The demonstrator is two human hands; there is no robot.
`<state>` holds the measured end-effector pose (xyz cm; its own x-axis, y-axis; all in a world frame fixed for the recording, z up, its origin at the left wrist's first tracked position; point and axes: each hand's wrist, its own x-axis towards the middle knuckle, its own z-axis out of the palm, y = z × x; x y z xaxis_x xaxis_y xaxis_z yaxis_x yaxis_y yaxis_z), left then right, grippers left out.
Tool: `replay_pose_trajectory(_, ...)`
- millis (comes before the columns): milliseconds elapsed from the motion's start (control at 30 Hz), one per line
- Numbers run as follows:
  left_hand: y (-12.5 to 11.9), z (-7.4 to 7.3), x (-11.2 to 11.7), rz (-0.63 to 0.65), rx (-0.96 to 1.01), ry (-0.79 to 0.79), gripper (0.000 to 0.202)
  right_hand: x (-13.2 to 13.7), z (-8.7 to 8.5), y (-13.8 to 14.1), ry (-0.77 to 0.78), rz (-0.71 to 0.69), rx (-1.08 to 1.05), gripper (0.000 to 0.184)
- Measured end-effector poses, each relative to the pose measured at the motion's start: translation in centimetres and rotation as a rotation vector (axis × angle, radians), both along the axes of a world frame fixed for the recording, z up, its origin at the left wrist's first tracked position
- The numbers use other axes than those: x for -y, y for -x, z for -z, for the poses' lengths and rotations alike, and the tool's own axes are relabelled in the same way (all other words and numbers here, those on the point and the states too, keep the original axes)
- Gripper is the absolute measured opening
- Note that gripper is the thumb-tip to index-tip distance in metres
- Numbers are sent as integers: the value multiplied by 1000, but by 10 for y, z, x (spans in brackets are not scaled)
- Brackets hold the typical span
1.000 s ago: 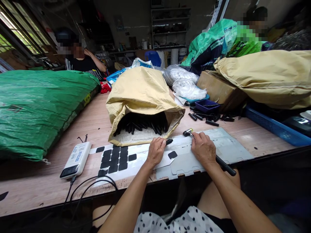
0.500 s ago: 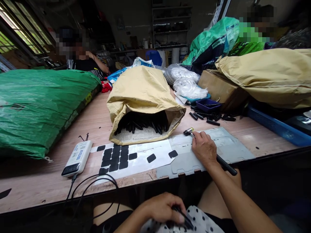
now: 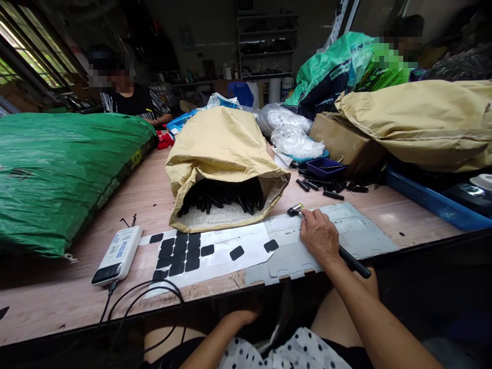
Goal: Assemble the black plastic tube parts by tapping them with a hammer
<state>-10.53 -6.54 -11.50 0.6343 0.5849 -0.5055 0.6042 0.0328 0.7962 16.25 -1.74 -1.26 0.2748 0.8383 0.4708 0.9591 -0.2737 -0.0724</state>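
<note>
My right hand (image 3: 320, 237) rests on a grey metal plate (image 3: 357, 230) at the table's front edge, closed round a small hammer (image 3: 295, 209) whose black handle sticks out behind the wrist. My left hand (image 3: 246, 313) is down below the table edge near my lap, and its fingers are hidden. A white sheet (image 3: 215, 251) with several black square pads lies left of the plate. Behind it a tan sack (image 3: 223, 143) lies open toward me, with black rods (image 3: 223, 197) inside.
A white power bank (image 3: 118, 254) with a black cable lies at the front left, beside a big green sack (image 3: 65, 169). Loose black rods and a blue tray (image 3: 325, 166) lie right of the tan sack. More sacks and a cardboard box stand behind; two other people sit beyond.
My left hand left the white sheet with a black rod, went down to my lap, and has now sunk under the table edge. The right hand has stayed put.
</note>
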Motion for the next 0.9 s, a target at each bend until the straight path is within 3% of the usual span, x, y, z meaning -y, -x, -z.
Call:
replay_pose_trajectory(33,0,-9,5,31,-50,7,35,0,0,0,1,0,2,30)
replay_pose_trajectory(100,-2,-41,13,182,-105,36,31,0,0,0,0,0,7,30)
replay_pose_trajectory(200,-7,-112,8,501,74,153,34,1,0,0,-3,-2,9,29)
replay_pose_trajectory(267,-12,-156,-14,470,263,298,42,1,-1,0,-1,-4,11,30)
replay_pose_trajectory(333,-16,-182,-51,239,353,178,43,1,-1,1,-1,-3,13,30)
replay_pose_trajectory(400,-21,-188,-96,-150,335,-148,39,1,-1,1,-3,1,11,30)
replay_pose_trajectory(467,-26,-179,-140,-533,143,-426,33,0,-1,1,-3,7,6,30)
replay_pose_trajectory(533,-30,-167,-175,-722,-69,-554,28,0,-1,1,-1,6,-1,29)
replay_pose_trajectory(667,-36,-153,-203,-776,-257,-585,26,0,-2,2,0,-4,-13,27)
replay_pose_trajectory(900,-29,-162,-193,-749,-315,-622,22,0,-5,3,8,-5,-12,25)
